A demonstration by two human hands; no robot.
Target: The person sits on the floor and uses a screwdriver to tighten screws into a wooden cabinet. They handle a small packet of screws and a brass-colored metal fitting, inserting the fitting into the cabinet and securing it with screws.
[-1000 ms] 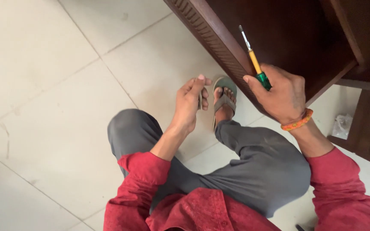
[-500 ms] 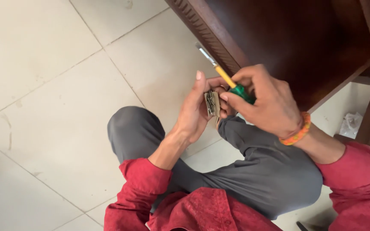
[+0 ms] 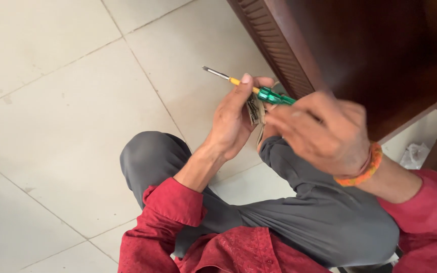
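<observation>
From my remote seat I judged this the lining-up step; the left hand [image 3: 236,121] was curled closed around a small metal fitting [image 3: 253,110], just above the bent knee; the right hand [image 3: 319,132], blurred, gripped the green-handled screwdriver [image 3: 251,88], whose shaft crossed the left fingertips. Next, I reckoned, the tip needed seating squarely on the fitting.

The floor [image 3: 67,101] under me has big pale tiles with thin lines between them, filling the left of the frame. A dark brown wooden cabinet [image 3: 370,45] with a ridged edge sits at the upper right. A crumpled white wrapper [image 3: 414,154] lies at the right edge. I wear grey trousers [image 3: 330,217] and a red shirt [image 3: 238,253].
</observation>
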